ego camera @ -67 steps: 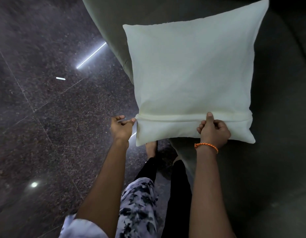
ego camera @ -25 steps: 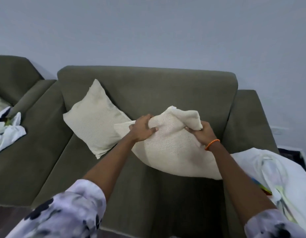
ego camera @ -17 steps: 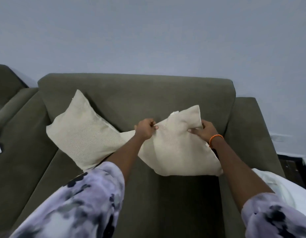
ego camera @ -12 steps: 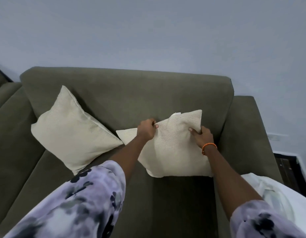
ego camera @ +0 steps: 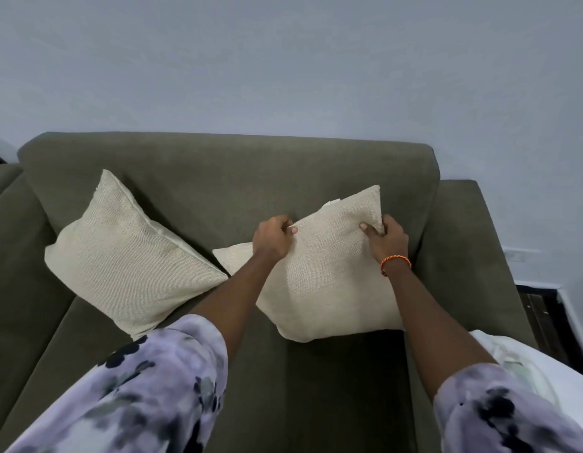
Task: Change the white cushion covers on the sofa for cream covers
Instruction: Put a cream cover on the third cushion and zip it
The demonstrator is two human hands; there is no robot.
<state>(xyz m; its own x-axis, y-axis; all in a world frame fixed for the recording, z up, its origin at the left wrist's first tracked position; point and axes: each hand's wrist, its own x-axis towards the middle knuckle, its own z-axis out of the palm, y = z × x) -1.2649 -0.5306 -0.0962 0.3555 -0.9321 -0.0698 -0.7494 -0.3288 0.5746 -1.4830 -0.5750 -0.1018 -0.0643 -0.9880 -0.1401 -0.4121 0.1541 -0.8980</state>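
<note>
cushions: 2 on sofa | left hand and right hand each pinch the right cushion; left cushion untouched

Two cream cushions lie on an olive-green sofa. The sleeves are lilac with black blotches. The wrist thread is orange.

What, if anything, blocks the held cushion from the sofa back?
Nothing visible. Both hands, left and right, grip the cushion, which already leans on the backrest; the other cushion sits beside it.
</note>
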